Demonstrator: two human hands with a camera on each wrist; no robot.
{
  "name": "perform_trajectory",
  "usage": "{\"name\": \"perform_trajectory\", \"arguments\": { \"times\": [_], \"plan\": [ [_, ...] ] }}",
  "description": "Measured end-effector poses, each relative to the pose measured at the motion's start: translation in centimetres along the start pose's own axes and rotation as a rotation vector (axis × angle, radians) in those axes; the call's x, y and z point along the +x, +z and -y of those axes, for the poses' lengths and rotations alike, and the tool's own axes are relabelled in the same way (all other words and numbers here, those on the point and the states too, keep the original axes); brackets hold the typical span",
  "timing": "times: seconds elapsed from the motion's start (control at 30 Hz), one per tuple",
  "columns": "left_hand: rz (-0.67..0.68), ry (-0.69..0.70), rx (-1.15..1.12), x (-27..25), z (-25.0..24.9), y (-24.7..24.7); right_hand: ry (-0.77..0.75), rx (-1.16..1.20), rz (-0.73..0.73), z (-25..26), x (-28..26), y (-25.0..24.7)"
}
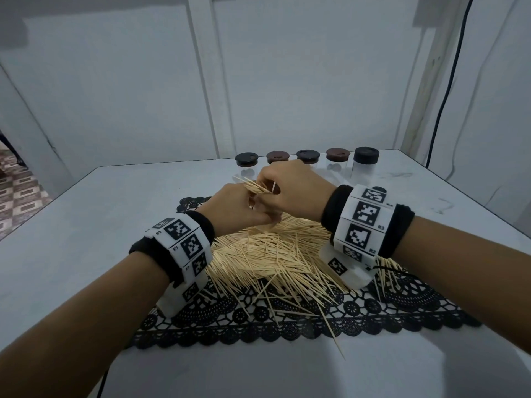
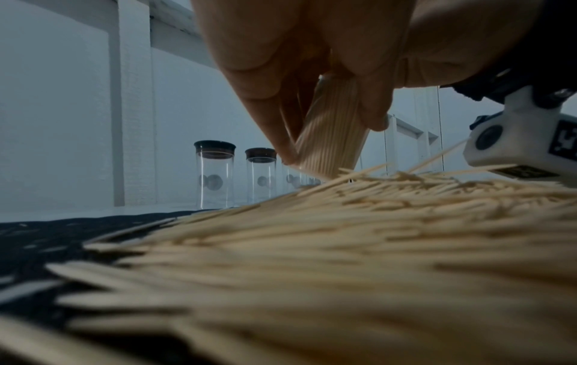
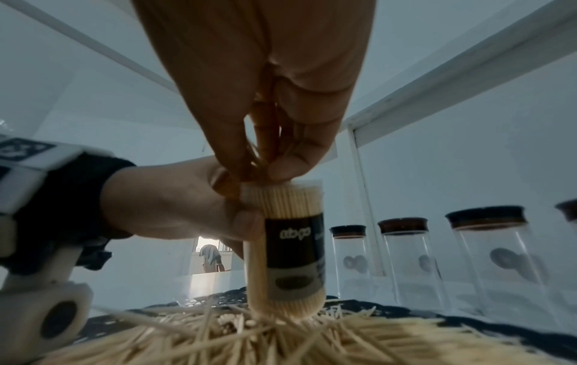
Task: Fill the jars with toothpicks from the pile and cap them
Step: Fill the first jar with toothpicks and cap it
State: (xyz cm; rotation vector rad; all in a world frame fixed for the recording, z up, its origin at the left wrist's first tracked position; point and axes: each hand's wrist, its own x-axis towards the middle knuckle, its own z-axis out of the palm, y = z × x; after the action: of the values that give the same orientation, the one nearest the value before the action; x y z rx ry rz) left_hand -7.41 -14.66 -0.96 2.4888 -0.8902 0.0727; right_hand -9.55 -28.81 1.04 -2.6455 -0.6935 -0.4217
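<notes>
My left hand (image 1: 238, 208) grips a clear jar (image 3: 290, 247) with a black label, packed full of toothpicks. It stands upright, its base in the toothpick pile (image 1: 275, 259). My right hand (image 1: 284, 188) is just above it and pinches a few toothpicks (image 3: 260, 150) at the jar's open mouth. In the left wrist view my fingers (image 2: 265, 103) wrap round the packed jar (image 2: 331, 138). From the head view the hands hide the jar, and only a fan of toothpicks (image 1: 254, 186) shows between them.
Several capped jars (image 1: 308, 159) stand in a row at the table's back edge; those in the wrist views look empty (image 3: 496, 252). The pile lies on a black lace mat (image 1: 287, 326). Stray toothpicks (image 1: 334, 337) stick out over the mat's front edge.
</notes>
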Motion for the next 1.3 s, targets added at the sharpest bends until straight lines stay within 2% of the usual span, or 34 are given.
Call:
{"name": "perform_trajectory", "arguments": {
  "times": [0.13,0.23,0.4,0.8,1.03,1.3],
  "plan": [
    [-0.007,-0.024,-0.049,-0.1,0.0,0.0,-0.008,0.013,-0.092,-0.3,0.0,0.2],
    [-0.025,-0.02,-0.057,-0.1,0.1,0.1,0.054,0.121,-0.155,-0.7,-0.1,-0.2],
    [-0.034,-0.016,-0.054,0.0,0.2,0.0,0.161,0.321,-0.125,-1.5,-0.1,-0.9],
    [-0.034,0.013,-0.043,0.1,0.5,0.1,0.102,0.117,-0.076,-2.1,-1.0,-0.1],
    [-0.045,0.008,-0.07,0.0,0.4,0.1,0.085,0.293,-0.231,-1.9,-1.6,0.3],
    [-0.045,-0.001,-0.089,0.1,0.6,0.2,0.047,0.181,-0.204,-2.0,-1.5,0.6]
  ]
}}
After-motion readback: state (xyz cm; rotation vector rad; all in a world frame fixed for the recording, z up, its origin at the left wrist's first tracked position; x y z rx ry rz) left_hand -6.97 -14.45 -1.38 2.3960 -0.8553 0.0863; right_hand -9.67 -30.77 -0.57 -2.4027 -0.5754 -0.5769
